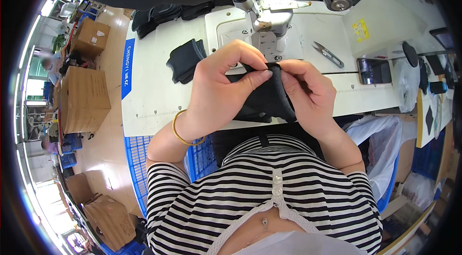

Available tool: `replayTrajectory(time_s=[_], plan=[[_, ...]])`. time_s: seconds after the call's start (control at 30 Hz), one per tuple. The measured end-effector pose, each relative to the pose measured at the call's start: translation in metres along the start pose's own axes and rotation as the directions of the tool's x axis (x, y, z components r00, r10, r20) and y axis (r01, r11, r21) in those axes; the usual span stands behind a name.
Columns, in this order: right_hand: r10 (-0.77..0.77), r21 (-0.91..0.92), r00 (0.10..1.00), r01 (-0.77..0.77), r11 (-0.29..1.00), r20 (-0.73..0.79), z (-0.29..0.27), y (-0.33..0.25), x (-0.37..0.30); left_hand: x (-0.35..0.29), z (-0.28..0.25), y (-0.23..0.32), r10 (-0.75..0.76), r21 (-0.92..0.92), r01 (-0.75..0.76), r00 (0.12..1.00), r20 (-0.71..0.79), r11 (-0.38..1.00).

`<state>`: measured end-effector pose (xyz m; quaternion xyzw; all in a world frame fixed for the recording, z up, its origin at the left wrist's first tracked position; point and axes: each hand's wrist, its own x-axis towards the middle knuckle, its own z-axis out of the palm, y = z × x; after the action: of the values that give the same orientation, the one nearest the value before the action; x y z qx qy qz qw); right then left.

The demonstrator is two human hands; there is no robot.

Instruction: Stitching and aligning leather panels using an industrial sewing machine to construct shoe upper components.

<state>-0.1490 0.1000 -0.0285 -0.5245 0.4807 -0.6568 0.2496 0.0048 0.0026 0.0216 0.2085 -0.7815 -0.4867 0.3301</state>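
Both hands pinch the upper edge of a black fabric piece held over the front of the white sewing table. My left hand, below a gold bangle, grips it between thumb and forefinger. Close beside it, my right hand pinches the same edge, where a folded dark grey band runs down. Just beyond the fingertips stands the head of a sewing machine; the cloth is nearer to me than its needle area. The lower part of the fabric hangs between my hands, partly hidden by my left hand.
A stack of dark cut pieces lies left on the table, with more dark pieces behind. Thread snips and a phone lie to the right. Blue baskets stand below; cartons sit on the floor at left.
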Motion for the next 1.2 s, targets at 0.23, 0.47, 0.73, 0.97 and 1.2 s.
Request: replayTrajectory(time_s=[0.23,0.47,0.73,0.97,1.2], plan=[[0.119,-0.019,0.993,-0.119,0.993,0.004,-0.001,0.001,-0.005,0.000,0.001,-0.010,-0.021,-0.015,0.020,1.000,-0.022,1.000],[0.085,0.005,0.994,-0.085,0.996,-0.070,0.002,0.003,-0.005,0.003,0.008,-0.009,-0.081,-0.092,0.072,0.992,-0.101,0.993],[0.071,0.009,0.993,-0.071,0.997,-0.097,0.005,0.002,-0.004,0.004,0.003,-0.012,-0.104,-0.052,0.103,0.994,-0.029,0.993],[0.071,-0.009,0.991,-0.073,0.997,-0.113,0.007,0.000,-0.003,0.004,0.005,-0.013,-0.143,-0.130,0.136,0.989,-0.048,0.982],[0.039,-0.031,0.995,-0.042,0.999,-0.097,0.003,0.002,-0.005,0.008,0.000,-0.019,-0.194,-0.243,0.146,0.963,-0.189,0.959]])
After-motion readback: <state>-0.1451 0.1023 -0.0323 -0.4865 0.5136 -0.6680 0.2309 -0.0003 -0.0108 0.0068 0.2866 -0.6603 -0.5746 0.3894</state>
